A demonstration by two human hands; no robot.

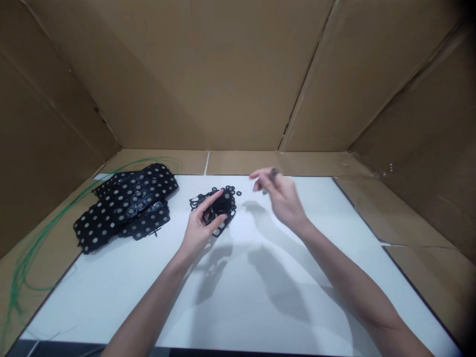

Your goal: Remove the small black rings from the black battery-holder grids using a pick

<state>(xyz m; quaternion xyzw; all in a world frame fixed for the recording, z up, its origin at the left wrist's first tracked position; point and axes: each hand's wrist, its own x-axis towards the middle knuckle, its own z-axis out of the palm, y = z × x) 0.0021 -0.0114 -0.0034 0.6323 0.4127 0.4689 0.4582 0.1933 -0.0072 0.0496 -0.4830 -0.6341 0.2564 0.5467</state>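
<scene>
My left hand (203, 223) rests over a small black perforated piece (218, 230) on the white table, its thumb and fingers closed around the piece. Several tiny black rings (230, 189) cluster at the far edge of that piece, and one loose ring (238, 193) lies just to the right. My right hand (283, 196) is raised above the table, apart from the piece. Its fingers are slightly bent and spread, and somewhat blurred. A small dark band (274, 172) shows at the fingers; whether it is worn or held is unclear.
A stack of black sheets with pale round dots (126, 201) lies at the left. Thin green strands (37, 248) run along the left edge. Cardboard walls (208, 74) enclose the white table (238, 302) at the back and sides.
</scene>
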